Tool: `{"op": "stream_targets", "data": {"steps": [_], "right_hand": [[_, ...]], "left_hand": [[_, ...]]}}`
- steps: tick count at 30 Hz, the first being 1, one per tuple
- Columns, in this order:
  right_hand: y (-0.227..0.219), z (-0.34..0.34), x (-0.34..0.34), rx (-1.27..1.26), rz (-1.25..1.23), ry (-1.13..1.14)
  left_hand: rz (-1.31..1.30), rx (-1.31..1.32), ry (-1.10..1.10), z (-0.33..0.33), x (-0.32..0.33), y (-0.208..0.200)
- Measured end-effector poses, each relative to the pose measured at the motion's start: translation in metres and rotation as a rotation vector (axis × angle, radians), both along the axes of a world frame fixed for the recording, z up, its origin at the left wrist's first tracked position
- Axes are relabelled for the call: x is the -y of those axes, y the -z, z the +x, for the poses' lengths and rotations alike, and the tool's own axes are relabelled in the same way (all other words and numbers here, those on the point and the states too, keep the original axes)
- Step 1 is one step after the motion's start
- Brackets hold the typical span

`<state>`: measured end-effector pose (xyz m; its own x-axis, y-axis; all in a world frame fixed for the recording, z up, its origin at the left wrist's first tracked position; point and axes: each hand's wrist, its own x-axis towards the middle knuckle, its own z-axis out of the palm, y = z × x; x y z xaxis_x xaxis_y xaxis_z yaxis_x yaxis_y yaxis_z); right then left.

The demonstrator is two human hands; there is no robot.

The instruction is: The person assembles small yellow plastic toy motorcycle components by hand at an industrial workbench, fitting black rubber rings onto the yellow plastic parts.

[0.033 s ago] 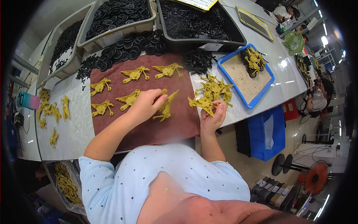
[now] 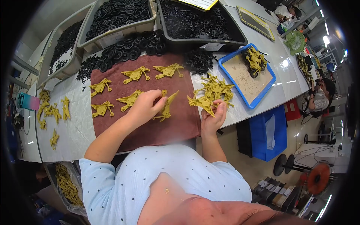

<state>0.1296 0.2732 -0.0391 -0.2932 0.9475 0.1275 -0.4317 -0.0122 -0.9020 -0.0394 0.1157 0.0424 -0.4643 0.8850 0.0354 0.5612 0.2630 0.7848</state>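
Observation:
On a dark red cloth (image 2: 150, 135) lie several yellow plastic toy motorcycle body pieces, among them one at the upper right (image 2: 168, 70) and one at the lower left (image 2: 102, 108). My left hand (image 2: 145, 107) pinches a yellow body piece (image 2: 167, 109), tilted on edge at the cloth's right part; the fingertips hide some of it. Beside the cloth's right edge, my right hand (image 2: 214, 117) holds another yellow body piece (image 2: 201, 101) between thumb and fingers. Just behind that hand is a heap of yellow pieces (image 2: 217, 88).
Behind the cloth stand a grey bin of black wheels (image 2: 119, 18) and a black bin of small black parts (image 2: 198, 24). Loose wheels (image 2: 131, 48) border the cloth. At right, a blue tray (image 2: 249, 103) holds yellow pieces with black wheels. More yellow pieces (image 2: 52, 111) lie left.
The piece in my right hand has shifted slightly left. The piece at my left hand has tilted a little; both hands stay nearly in place.

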Motion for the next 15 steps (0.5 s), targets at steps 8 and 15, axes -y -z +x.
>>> {"op": "stream_targets", "data": {"steps": [8, 15], "right_hand": [[-0.017, -0.01, 0.009, 0.133, -0.029, -0.236], [-0.012, -0.01, 0.008, 0.113, 0.128, -0.424]], "left_hand": [[0.241, 0.182, -0.139, 0.004, 0.025, -0.001], [0.19, 0.136, 0.045, -0.004, 0.045, 0.005]]}}
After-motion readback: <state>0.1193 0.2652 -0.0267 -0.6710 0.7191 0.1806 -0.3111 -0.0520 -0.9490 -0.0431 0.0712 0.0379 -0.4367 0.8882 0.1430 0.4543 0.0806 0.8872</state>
